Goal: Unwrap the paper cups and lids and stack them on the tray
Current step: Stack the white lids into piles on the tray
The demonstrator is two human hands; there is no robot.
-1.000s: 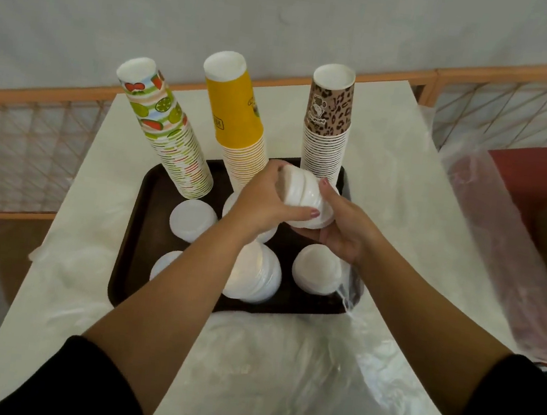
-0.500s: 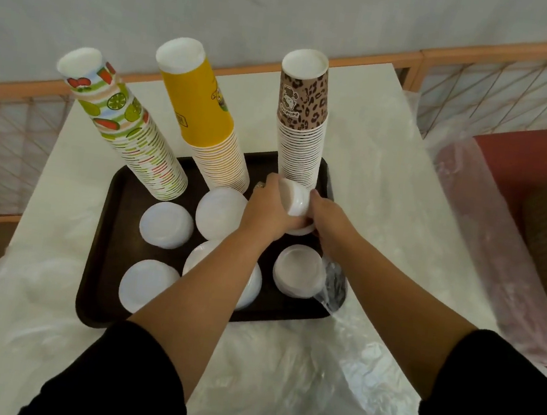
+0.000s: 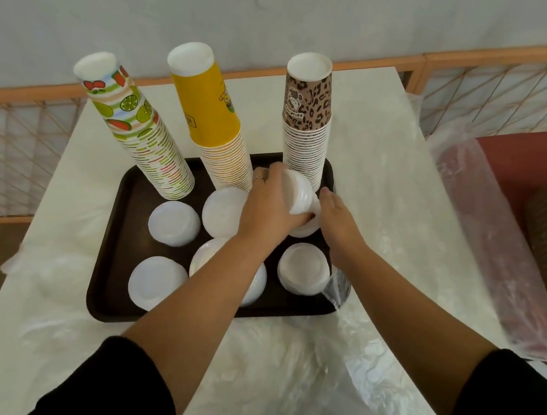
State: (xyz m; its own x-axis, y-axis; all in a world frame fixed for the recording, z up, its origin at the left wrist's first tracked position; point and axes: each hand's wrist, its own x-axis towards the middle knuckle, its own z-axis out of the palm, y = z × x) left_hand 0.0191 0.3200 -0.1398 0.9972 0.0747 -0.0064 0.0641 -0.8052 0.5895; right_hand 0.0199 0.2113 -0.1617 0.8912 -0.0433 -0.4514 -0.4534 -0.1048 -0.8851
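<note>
Hands [image 3: 294, 206] crowded by leopard-print cup stack [image 3: 306, 127] (lid stacks [image 3: 173, 222] alongside).

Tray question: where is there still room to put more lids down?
Bare tray shows along its left edge, beside the two left lid piles, and at the near left corner. The back is crowded with three cup stacks. The right side is packed: the left hand grips a lid stack there, the right hand beside it.
</note>
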